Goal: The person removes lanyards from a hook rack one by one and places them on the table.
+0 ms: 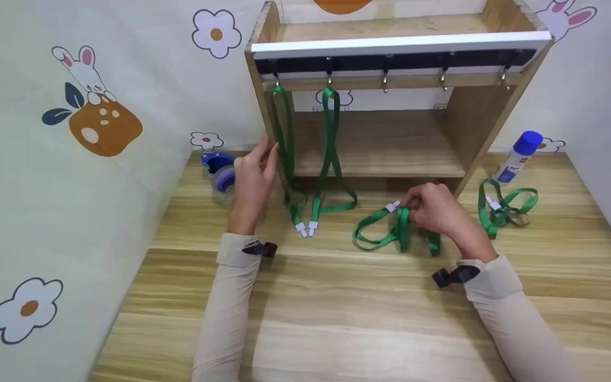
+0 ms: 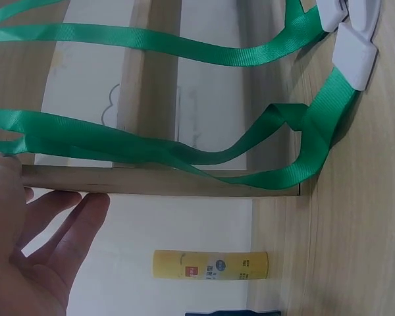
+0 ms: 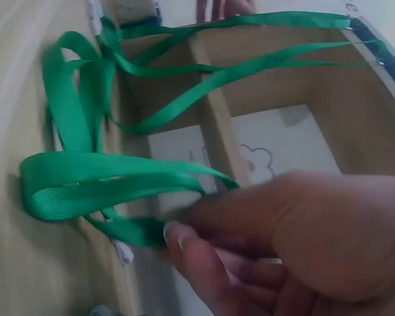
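In the head view a wooden rack (image 1: 380,140) stands at the back, with a row of hooks along its black strip. Two green lanyards (image 1: 331,138) hang from the leftmost two hooks, their white clips (image 1: 312,228) down at the tabletop. My left hand (image 1: 252,183) holds the rack's left side panel (image 2: 184,183), thumb and fingers on opposite faces of it. Low in front of the rack, my right hand (image 1: 438,209) pinches another green lanyard (image 3: 92,178), whose loops droop to the table. One more green lanyard (image 1: 533,199) lies bunched to the right.
A blue-capped bottle (image 1: 517,156) stands at the right beside the rack. At the left is a blue tape dispenser (image 1: 218,170). The left wrist view shows a yellow tube (image 2: 210,264) near the side panel. The three right-hand hooks (image 1: 443,79) hold no lanyard.
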